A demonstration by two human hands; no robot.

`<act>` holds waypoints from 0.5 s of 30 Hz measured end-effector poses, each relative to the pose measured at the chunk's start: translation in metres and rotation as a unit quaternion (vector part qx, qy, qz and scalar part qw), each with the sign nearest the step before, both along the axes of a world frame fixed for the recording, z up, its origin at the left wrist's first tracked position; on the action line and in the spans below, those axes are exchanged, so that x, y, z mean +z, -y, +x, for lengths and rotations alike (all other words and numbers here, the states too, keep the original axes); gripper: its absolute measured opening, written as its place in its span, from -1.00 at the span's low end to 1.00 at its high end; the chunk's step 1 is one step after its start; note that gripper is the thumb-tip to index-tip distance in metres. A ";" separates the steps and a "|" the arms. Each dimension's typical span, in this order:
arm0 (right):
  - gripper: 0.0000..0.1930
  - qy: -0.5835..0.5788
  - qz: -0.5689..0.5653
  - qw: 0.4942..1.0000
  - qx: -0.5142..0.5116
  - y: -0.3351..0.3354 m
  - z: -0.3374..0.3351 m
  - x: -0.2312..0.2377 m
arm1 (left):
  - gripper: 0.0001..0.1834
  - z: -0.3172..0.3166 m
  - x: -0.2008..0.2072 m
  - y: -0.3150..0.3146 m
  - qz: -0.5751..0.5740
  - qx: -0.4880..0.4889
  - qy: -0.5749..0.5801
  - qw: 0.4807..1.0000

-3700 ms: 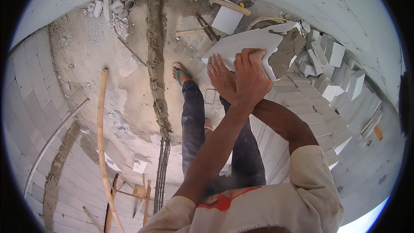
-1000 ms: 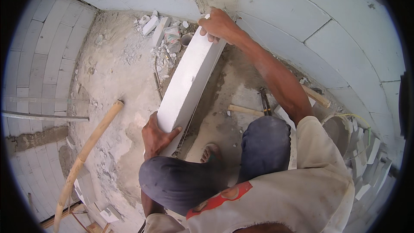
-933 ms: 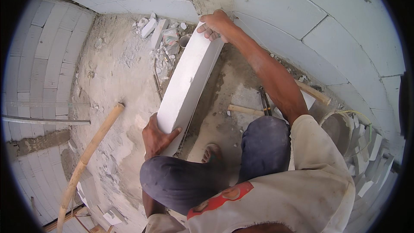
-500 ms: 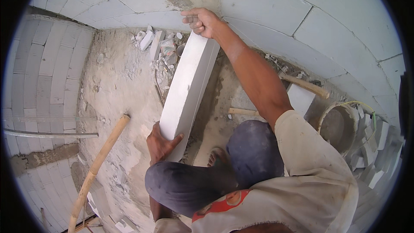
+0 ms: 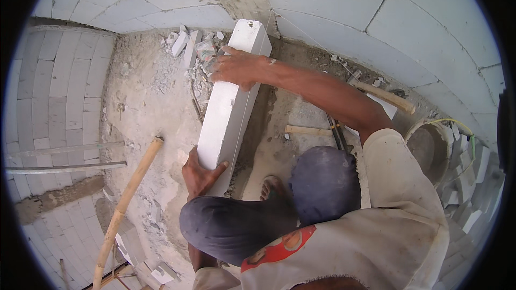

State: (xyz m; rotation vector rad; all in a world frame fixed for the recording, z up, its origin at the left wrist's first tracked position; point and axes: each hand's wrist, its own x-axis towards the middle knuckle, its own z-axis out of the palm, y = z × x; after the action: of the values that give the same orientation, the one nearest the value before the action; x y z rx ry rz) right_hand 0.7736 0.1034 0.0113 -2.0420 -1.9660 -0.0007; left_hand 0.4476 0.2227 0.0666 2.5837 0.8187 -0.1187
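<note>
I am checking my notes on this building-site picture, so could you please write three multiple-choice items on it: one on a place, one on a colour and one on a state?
1. Where does the right hand lie on the long white rectangular building block?
A. Near its far end
B. Under its near end
C. Off it, on the floor

2. What colour is the long pole leaning at the left?
A. Blue
B. Yellowish tan
C. Black

3. How is the block held?
A. By one hand only
B. By no hand
C. By both hands, one toward each end

Answers: 1 A, the right hand grips the block's top close to the wall. 2 B, the pole is a pale yellow-brown. 3 C, the left hand clasps the near end while the right hand holds near the far end.
</note>
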 end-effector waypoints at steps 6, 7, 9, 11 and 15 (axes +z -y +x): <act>-0.41 -0.008 -0.053 0.998 0.030 0.000 0.001 0.012 | -0.06 -0.002 0.004 0.012 0.004 0.007 0.014 1.000; -0.43 -0.003 -0.054 0.998 0.029 0.000 0.001 0.012 | -0.06 -0.001 0.005 0.012 -0.006 0.010 0.018 1.000; -0.44 0.023 -0.032 0.999 0.022 -0.001 0.003 0.010 | -0.05 0.002 0.004 0.010 -0.019 0.014 0.013 1.000; -0.45 0.028 -0.019 0.999 0.021 -0.003 0.004 0.014 | -0.04 0.003 0.003 0.006 -0.021 0.017 0.013 1.000; -0.44 0.003 -0.033 0.999 0.018 -0.004 0.017 0.026 | -0.02 0.012 0.001 0.004 -0.026 0.017 0.028 0.999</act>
State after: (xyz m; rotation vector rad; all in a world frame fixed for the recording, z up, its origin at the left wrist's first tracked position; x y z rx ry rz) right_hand 0.7910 0.1071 0.0372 -2.0489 -2.0314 0.0678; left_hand 0.4596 0.2190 0.0679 2.5125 0.8286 -0.0571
